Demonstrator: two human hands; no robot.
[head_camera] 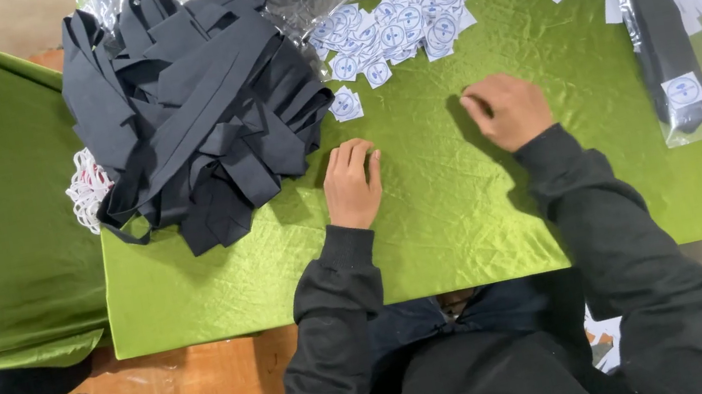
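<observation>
Resting left hand (352,184) flat, fingers together, just right of black tie pile (194,109) | right hand (506,109) curled, apparently empty, further right on green cloth (467,206) | we judged pinching one tie cleanly best.

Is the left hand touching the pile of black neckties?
Apart. The head view shows green cloth between the left hand and the pile of black neckties.

I see open green cloth on the bench (470,225) between and ahead of both hands, room to pass. To the left the heap of black ties (192,100) blocks the way, just beside my left hand (353,184). Paper labels (399,27) crowd the far edge; the bagged tie (671,39) lies well right of my right hand (507,109).
</observation>
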